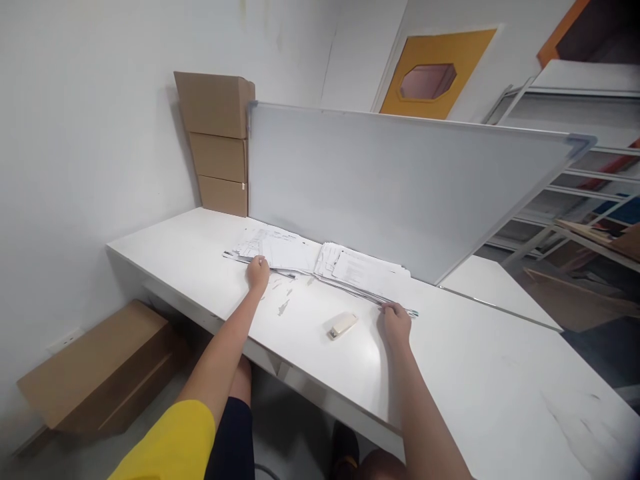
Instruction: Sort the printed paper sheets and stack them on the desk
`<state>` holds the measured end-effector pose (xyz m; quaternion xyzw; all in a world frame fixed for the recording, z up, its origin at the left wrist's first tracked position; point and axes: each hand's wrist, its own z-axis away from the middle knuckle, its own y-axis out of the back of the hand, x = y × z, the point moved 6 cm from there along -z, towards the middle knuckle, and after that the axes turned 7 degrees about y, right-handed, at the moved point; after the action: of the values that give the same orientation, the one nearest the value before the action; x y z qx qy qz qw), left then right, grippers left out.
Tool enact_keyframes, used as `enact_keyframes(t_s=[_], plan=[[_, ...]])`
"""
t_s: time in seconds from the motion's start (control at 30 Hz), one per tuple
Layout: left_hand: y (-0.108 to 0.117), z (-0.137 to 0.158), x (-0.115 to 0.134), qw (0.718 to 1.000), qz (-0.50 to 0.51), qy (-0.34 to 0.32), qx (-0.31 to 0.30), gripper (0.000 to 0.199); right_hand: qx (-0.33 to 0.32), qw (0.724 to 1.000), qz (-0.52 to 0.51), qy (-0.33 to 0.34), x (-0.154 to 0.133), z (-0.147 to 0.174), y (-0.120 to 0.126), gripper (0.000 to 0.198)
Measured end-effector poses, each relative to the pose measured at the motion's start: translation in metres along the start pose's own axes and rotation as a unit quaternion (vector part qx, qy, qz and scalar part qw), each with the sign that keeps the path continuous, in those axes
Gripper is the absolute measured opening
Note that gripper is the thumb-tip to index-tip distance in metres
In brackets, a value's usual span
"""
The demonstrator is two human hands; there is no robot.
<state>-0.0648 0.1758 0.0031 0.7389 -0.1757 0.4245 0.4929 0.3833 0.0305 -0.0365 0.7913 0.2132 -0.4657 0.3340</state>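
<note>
With the left hand (258,272) and right hand (395,321) curled on the near edge of the spread papers (320,265) lying on the desk (450,373) before the whiteboard (390,180), squaring them probably wants even inward pressure, clear of the stapler (343,326).

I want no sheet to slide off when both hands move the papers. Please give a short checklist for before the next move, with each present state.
1. Left hand on the near edge of the left stack: ok.
2. Right hand on the right end of the right stack: ok.
3. Fingers closed around the sheets: cannot tell.
4. Stacks squared: not ok, sheets fan out.
5. Stapler apart from the papers: ok.
6. Scraps off the table: not ok.
</note>
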Motion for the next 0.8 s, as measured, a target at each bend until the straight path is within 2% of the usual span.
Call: enact_keyframes(t_s=[0.23,0.37,0.43,0.5,0.57,0.6,0.7,0.8], plan=[[0.008,0.006,0.013,1.0,0.016,-0.002,-0.01,0.027,-0.001,1.0,-0.009,-0.002,0.002,-0.004,-0.001,0.022],[0.044,0.034,0.004,0.991,0.126,0.02,0.032,0.031,-0.002,1.0,-0.026,-0.001,0.001,-0.007,-0.002,0.021],[0.07,0.067,-0.013,0.978,0.198,0.04,0.058,0.028,-0.002,0.999,-0.035,-0.001,0.0,-0.008,-0.003,0.021],[0.094,0.113,-0.035,0.973,0.218,0.03,0.064,0.025,-0.001,0.999,-0.043,0.001,-0.003,-0.008,-0.004,0.022],[0.112,0.162,-0.063,0.966,0.248,0.015,0.073,0.023,0.003,0.999,-0.05,0.004,-0.008,-0.006,-0.005,0.022],[0.117,0.183,-0.079,0.962,0.26,0.029,0.077,0.024,0.007,0.999,-0.052,0.005,-0.011,-0.004,-0.005,0.022],[0.119,0.221,-0.117,0.952,0.287,0.089,0.06,0.03,0.019,0.998,-0.054,0.017,-0.021,0.008,-0.002,0.023],[0.106,0.229,-0.128,0.94,0.321,0.118,0.007,0.038,0.008,0.998,-0.053,0.033,-0.031,0.029,0.001,0.024]])
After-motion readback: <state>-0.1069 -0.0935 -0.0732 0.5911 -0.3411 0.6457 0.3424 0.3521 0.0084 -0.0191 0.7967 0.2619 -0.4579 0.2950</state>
